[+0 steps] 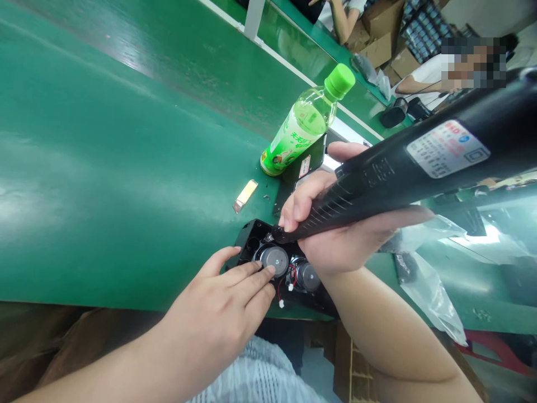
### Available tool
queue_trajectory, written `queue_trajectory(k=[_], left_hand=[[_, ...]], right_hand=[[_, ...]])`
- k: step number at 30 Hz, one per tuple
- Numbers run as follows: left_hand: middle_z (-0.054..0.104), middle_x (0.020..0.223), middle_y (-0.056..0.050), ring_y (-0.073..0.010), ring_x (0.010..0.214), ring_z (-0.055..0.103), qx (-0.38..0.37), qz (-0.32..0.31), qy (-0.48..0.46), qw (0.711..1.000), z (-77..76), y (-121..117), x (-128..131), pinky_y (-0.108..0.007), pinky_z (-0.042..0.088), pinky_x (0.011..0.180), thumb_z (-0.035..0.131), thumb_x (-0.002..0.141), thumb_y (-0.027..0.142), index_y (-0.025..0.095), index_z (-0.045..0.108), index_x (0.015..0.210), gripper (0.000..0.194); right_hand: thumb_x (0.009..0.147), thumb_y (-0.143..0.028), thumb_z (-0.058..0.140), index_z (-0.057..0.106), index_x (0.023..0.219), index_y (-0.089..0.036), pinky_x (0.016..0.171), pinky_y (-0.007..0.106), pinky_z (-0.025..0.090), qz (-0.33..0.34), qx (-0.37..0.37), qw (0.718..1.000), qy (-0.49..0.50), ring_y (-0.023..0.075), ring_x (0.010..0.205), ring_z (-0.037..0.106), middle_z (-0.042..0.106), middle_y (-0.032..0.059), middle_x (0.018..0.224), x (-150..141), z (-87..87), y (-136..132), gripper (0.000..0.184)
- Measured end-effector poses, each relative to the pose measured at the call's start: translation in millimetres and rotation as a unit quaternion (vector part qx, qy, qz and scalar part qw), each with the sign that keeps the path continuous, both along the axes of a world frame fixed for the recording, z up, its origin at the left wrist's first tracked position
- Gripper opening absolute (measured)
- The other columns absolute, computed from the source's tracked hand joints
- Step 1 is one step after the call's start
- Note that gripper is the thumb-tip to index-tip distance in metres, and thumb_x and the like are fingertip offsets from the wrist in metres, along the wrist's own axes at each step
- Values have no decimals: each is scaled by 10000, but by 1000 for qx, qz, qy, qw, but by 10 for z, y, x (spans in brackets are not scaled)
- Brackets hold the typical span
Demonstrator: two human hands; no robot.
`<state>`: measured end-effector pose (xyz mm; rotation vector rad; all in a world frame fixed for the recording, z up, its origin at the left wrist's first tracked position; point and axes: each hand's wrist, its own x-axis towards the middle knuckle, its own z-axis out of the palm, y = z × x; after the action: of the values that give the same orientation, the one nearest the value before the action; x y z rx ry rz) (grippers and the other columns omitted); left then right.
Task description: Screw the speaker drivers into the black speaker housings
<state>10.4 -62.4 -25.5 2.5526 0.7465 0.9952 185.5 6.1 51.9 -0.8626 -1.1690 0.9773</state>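
Observation:
My right hand (335, 229) is wrapped round a black electric screwdriver (373, 168) with a white label on its side. Its tip reaches down to the edge of a round speaker driver (274, 261) in a black speaker housing (247, 230). My left hand (229, 299) lies over the near left side of the housing, fingers stretched out, fingertips resting on that driver. Beside it sits a second speaker driver (309, 276), partly hidden by my right wrist. Red and black wires with white connectors (282, 304) hang between the two.
On the green table (104, 184) stand a green-capped drink bottle (300, 126) and a small yellow-and-metal piece (245, 196). A black panel (289, 179) lies behind my right hand. Clear plastic bags (432, 291) are at the right. Across the bench is another person (428, 73).

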Motion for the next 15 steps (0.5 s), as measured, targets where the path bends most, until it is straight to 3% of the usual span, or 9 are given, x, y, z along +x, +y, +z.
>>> queue_trajectory(k=[5,9,12,15], left_hand=[[867,1264,-60,-225,1126,816,0,6,0,1000,-10,-6,11,-448,303,1247,329,1199,173,160,814,1102,494],[869,1253,-60,-238,1126,813,6,6,7,1000,-17,2,28,-468,329,1219,344,1187,163,163,811,1122,472],[875,1222,-62,-231,1106,812,12,9,4,1000,-21,15,40,-468,368,1192,376,1173,158,168,802,1109,431],[878,1194,-63,-219,1087,810,17,4,-7,1000,-32,28,39,-464,412,1174,434,1139,125,172,787,1111,357]], right_hand=[[890,-938,570,734,1115,-297,411,352,428,-19,45,999,-7,178,403,540,644,-58,568,-103,-83,-29,699],[848,-932,649,749,1145,-280,382,319,428,41,44,998,-1,171,423,544,657,-54,590,-127,-200,-3,724],[925,-879,613,738,1166,-282,354,295,405,80,67,995,-6,157,397,520,643,-57,591,-97,-299,39,656],[1002,-831,520,718,1181,-273,370,282,416,71,79,994,-15,146,407,530,643,-48,625,-73,-370,63,618]])
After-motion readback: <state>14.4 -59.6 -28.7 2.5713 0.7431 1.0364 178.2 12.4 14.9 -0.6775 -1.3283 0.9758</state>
